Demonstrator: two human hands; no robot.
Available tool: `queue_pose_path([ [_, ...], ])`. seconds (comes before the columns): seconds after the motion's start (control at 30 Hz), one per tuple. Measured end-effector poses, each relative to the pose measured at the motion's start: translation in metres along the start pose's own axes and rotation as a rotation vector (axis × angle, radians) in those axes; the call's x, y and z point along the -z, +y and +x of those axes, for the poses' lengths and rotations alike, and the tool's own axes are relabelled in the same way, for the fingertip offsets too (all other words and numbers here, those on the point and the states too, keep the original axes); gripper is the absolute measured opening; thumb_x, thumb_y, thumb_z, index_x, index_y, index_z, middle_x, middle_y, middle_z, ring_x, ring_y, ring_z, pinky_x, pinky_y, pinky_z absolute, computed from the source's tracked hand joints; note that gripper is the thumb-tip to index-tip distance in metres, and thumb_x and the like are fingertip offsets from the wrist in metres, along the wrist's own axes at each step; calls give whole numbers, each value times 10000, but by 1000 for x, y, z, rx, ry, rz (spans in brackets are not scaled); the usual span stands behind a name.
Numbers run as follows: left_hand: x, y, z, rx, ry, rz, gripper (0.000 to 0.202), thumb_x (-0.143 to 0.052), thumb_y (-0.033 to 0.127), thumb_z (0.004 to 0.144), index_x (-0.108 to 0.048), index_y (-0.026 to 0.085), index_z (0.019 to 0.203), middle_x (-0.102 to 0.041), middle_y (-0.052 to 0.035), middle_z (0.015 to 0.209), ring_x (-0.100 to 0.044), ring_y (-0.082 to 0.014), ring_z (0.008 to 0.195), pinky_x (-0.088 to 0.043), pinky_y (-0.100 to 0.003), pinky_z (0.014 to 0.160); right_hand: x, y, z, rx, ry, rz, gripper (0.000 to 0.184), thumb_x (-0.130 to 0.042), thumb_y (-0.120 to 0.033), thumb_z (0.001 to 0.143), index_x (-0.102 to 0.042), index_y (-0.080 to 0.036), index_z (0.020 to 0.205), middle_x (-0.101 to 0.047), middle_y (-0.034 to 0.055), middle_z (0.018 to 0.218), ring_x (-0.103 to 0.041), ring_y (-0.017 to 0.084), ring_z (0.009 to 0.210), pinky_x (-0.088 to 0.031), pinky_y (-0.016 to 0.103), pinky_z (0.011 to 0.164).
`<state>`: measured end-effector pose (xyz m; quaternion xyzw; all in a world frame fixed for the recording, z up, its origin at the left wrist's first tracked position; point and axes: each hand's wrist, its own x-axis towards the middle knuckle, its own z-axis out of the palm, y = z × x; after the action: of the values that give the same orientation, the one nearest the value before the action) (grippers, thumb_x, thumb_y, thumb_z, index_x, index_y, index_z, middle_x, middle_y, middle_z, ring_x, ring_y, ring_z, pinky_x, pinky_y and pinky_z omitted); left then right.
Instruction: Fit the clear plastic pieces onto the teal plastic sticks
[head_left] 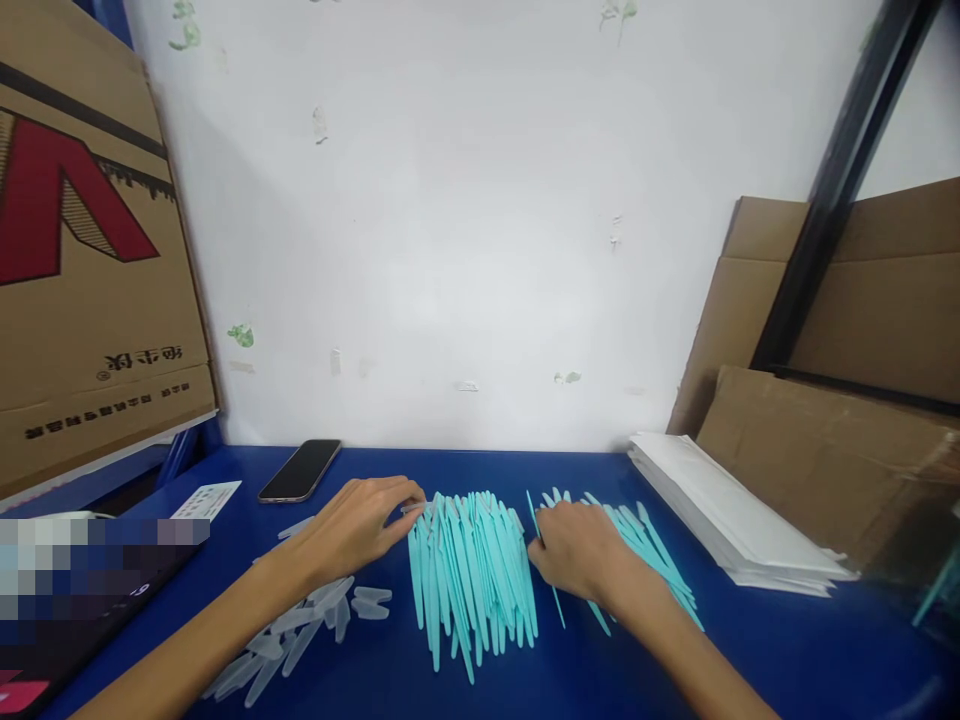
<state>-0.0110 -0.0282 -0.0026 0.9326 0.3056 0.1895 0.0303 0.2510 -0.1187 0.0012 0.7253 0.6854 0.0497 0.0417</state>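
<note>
My left hand [367, 520] is closed, its thumb and fingertips pinching a small translucent plastic sleeve [414, 507] at the upper left edge of a pile of slim turquoise sticks [472, 570]. These sticks look like eyebrow razors and lie side by side, their narrow ends towards me. My right hand [577, 545] is curled around a single turquoise stick [557, 605] just right of the pile; part of it is hidden by the fingers. Under and beyond that hand lie more turquoise sticks [656, 555]. Loose translucent sleeves [300, 635] are scattered below my left forearm.
A phone [301, 470] lies at the back left of the blue table [480, 465]. A dark screen device [97, 620] and a printed card [208, 500] are at the left. White sheets or envelopes [735, 515] are stacked at right, by cardboard [825, 450]. A large carton [90, 250] stands left.
</note>
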Motion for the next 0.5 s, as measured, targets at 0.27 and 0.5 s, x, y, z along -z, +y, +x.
queue_pose_path([
  [0.27, -13, -9, 1, -48, 185, -41, 326, -412, 366, 1023, -649, 230, 1200, -706, -60, 1083, -671, -182, 903, -519, -297, 769, 14, 12, 6, -17, 468, 105, 216, -317, -298, 1031, -496, -178, 1025, -597, 14, 629, -548, 160, 502, -150, 294, 488],
  [0.5, -13, -5, 0, -86, 294, -47, 297, -438, 332, 1015, -651, 218, 1188, -700, -64, 1063, -670, -161, 847, -532, -289, 735, 4, -4, 3, 349, 573, 71, 182, -352, -205, 1018, -531, -228, 996, -561, 14, 764, -478, 139, 634, -131, 271, 503],
])
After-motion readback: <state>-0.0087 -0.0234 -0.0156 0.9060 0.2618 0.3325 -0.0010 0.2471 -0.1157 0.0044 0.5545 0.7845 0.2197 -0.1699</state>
